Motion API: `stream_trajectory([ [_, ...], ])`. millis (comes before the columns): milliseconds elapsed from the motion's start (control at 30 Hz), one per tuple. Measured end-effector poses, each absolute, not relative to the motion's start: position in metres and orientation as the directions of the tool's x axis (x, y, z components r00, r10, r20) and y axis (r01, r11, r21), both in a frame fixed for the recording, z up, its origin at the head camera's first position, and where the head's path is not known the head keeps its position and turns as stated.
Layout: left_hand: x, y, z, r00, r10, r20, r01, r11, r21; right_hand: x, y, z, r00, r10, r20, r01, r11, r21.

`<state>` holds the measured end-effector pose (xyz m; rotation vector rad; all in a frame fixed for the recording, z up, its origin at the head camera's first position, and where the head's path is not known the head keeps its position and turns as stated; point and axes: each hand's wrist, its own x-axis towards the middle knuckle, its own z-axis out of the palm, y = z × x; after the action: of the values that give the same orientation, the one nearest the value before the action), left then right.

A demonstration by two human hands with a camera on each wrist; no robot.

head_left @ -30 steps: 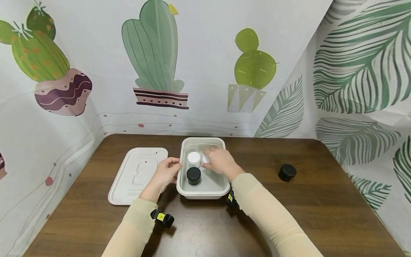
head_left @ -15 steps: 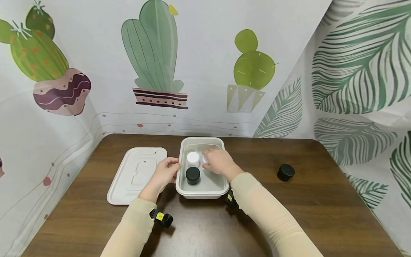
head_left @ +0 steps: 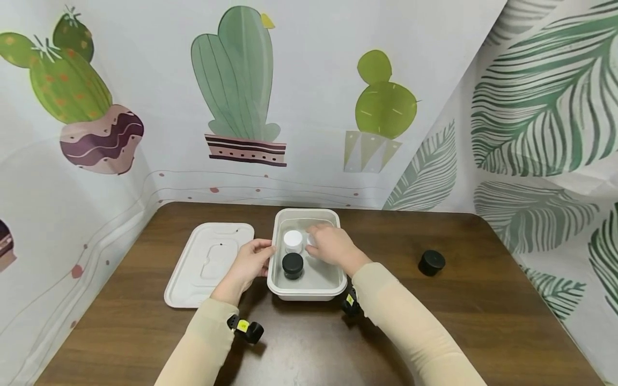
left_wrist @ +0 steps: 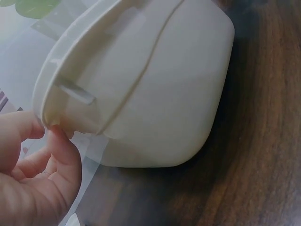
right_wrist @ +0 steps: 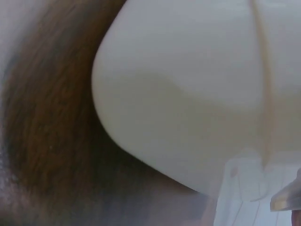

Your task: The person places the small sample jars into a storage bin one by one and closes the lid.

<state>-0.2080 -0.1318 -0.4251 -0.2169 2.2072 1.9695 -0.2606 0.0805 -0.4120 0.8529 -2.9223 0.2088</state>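
A white plastic tub (head_left: 306, 292) stands at the table's middle. Inside it are a white-lidded jar (head_left: 292, 239) and a black-lidded jar (head_left: 292, 264). My left hand (head_left: 251, 260) holds the tub's left rim, thumb over the edge. In the left wrist view its fingertips (left_wrist: 55, 141) pinch the rim of the tub (left_wrist: 164, 94). My right hand (head_left: 331, 244) reaches into the tub, with its fingers curled over a second white jar (head_left: 310, 239) that is mostly hidden beneath them. The right wrist view shows only the tub's outer wall (right_wrist: 188, 94).
The tub's flat white lid (head_left: 210, 262) lies on the table just left of it. Another black jar (head_left: 431, 262) stands alone to the right. The brown table (head_left: 483, 321) is closed in by cactus-print and leaf-print sheets behind and at both sides.
Both hands stay where they were, on the rim and in the tub. Only the head view has shifted slightly.
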Motion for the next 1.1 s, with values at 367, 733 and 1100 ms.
stream_trajectory([
  [367, -0.209, -0.13, -0.426, -0.977, 0.01, -0.214, -0.211, 0.124, 0.969, -0.256, 0.09, -0.411, -0.829, -0.484, 0.281, -0.553, 0.787, -0.274],
  [733, -0.209, -0.129, -0.425, -0.977, 0.004, -0.211, -0.209, 0.14, 0.968, -0.249, 0.098, -0.408, -0.816, -0.468, 0.339, -0.569, 0.753, -0.329],
  [1100, -0.21, -0.129, -0.426, -0.978, 0.0, -0.211, -0.209, 0.146, 0.967, -0.244, 0.113, -0.406, -0.817, -0.445, 0.367, -0.567, 0.739, -0.364],
])
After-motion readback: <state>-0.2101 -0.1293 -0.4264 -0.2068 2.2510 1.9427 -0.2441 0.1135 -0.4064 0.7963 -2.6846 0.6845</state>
